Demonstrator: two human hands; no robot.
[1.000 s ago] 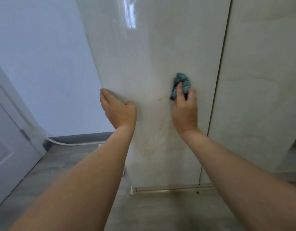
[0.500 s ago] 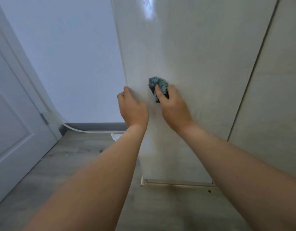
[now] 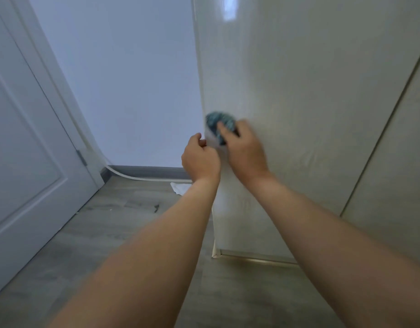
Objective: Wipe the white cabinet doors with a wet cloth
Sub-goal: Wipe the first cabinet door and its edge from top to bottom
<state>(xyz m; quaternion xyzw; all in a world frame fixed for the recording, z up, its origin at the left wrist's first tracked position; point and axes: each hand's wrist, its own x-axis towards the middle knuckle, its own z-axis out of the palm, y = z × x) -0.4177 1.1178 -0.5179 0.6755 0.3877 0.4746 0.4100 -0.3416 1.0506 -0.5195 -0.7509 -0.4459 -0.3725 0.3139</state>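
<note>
A glossy white cabinet door point(image 3: 299, 102) fills the right half of the view, with a second door point(image 3: 398, 162) beyond a dark seam. My right hand point(image 3: 245, 150) presses a crumpled blue cloth point(image 3: 219, 125) flat against the first door, close to its left edge; the hand and cloth are blurred. My left hand point(image 3: 199, 159) curls its fingers around that same left edge, just below and left of the cloth, its fingertips hidden behind the door.
A white room door point(image 3: 26, 150) with a hinge stands at the left. A pale wall with a grey baseboard point(image 3: 147, 171) lies behind. A white scrap point(image 3: 179, 187) lies on the grey wood floor point(image 3: 109, 233). A metal strip point(image 3: 254, 258) runs under the cabinet.
My right hand has slid the cloth leftwards across the door to its left edge. My left hand went from lying flat on the door to hooking around the edge. The view has swung left.
</note>
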